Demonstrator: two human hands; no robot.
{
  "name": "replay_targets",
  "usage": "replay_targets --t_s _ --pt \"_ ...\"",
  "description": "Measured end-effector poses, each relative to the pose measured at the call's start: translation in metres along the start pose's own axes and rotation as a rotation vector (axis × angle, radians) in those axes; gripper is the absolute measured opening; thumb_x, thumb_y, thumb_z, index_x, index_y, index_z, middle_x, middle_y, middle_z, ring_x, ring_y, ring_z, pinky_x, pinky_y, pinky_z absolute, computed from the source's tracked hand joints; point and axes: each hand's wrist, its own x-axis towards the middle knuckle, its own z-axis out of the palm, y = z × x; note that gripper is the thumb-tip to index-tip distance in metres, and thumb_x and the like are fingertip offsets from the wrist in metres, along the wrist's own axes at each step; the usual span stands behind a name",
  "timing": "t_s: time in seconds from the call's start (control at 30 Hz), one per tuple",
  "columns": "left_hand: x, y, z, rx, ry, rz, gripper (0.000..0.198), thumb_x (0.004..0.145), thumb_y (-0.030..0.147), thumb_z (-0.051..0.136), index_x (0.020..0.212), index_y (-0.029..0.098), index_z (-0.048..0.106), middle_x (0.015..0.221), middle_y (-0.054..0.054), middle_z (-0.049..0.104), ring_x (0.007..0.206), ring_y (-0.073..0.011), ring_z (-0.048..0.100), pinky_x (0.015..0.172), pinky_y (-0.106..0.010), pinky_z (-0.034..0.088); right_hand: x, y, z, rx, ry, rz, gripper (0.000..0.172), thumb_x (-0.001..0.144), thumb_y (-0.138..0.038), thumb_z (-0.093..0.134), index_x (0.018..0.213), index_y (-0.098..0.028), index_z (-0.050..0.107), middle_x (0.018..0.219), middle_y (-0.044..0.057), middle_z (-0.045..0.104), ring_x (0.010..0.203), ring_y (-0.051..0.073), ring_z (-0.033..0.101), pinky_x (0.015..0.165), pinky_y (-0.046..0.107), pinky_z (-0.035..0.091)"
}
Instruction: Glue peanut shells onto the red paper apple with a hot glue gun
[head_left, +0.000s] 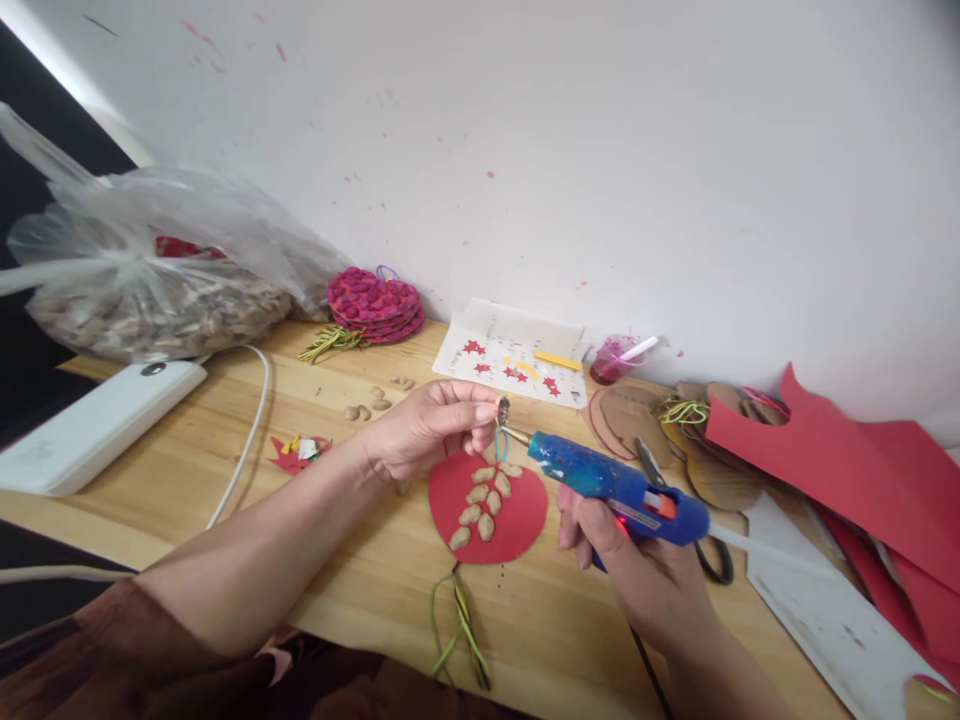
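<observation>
In my left hand a small brownish peanut shell is pinched between thumb and fingertips. My right hand is wrapped around the handle of a blue glue gun; its metal nozzle is at the underside of the shell. Whether the tip touches it, I cannot tell. Below both hands lies a red paper disc, bearing several peanut shells in a leaf-like pattern. A light blue loop sits at its top, and a green tassel hangs from its bottom.
Loose peanut shells and paper scraps lie leftward. Behind are a plastic bag of shells, stacked magenta discs, a sheet with red stars and a cup. Scissors, cardboard and red paper lie right; a power bank left.
</observation>
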Motion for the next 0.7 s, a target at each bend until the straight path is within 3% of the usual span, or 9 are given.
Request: replay_targets --t_s 0.7 --pt "0.0001 0.001 -0.0004 -0.024 -0.034 0.0 0.031 0.07 0.034 0.091 0.073 0.012 0.07 0.058 0.002 0.058 0.053 -0.0062 0.051 0.055 -0.018 0.042 -0.001 0.002 -0.0008 0.001 0.014 0.03 0.032 0.095 -0.048 0.062 0.078 -0.021 0.066 0.067 0.003 0.065 0.059 0.016 0.059 0.051 0.028 0.047"
